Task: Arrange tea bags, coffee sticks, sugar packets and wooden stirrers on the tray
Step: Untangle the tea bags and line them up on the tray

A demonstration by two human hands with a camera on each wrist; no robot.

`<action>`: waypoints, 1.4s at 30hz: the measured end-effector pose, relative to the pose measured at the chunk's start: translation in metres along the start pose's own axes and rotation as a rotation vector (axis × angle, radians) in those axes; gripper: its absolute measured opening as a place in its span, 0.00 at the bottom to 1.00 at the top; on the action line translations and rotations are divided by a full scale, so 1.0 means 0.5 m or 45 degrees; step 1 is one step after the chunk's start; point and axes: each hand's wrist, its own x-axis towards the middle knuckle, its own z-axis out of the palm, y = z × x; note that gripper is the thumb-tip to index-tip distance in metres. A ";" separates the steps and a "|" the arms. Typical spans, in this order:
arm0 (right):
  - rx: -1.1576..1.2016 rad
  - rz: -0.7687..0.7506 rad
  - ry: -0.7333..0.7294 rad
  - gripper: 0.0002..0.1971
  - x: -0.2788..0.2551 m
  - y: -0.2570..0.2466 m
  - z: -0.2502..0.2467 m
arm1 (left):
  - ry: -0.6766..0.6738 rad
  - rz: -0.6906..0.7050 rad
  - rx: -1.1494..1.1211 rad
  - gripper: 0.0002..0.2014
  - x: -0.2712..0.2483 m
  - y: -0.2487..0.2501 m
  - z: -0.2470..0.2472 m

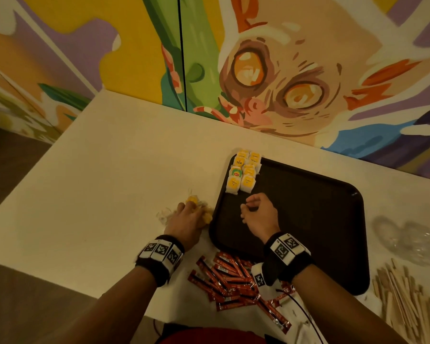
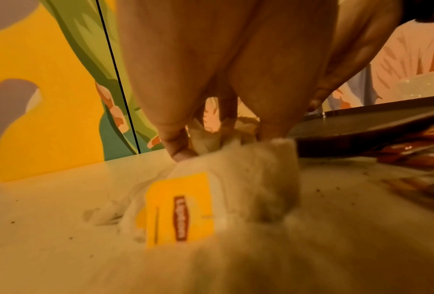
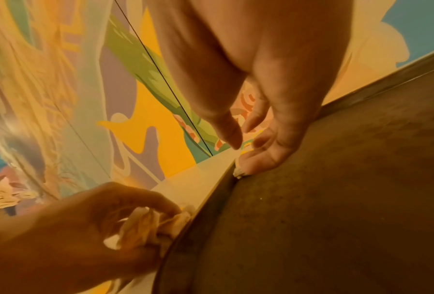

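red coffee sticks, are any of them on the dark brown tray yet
No, the red coffee sticks all lie in a loose pile on the white table, off the dark brown tray.

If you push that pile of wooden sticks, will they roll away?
Probably not far: the wooden stirrers look flat, so they would likely slide rather than roll. They lie crisscrossed in a loose heap, so a push would probably scatter them. They look thin and likely light, and stiff enough to lift by one end.

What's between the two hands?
Only the tray's dark left rim and a strip of white table, seen in the head view. The left hand grips loose tea bags; the right hand hovers over the tray.
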 end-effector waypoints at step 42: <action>0.474 -0.301 -0.128 0.02 -0.126 -0.091 0.003 | 0.050 -0.538 -2.312 0.07 -0.066 0.099 -0.123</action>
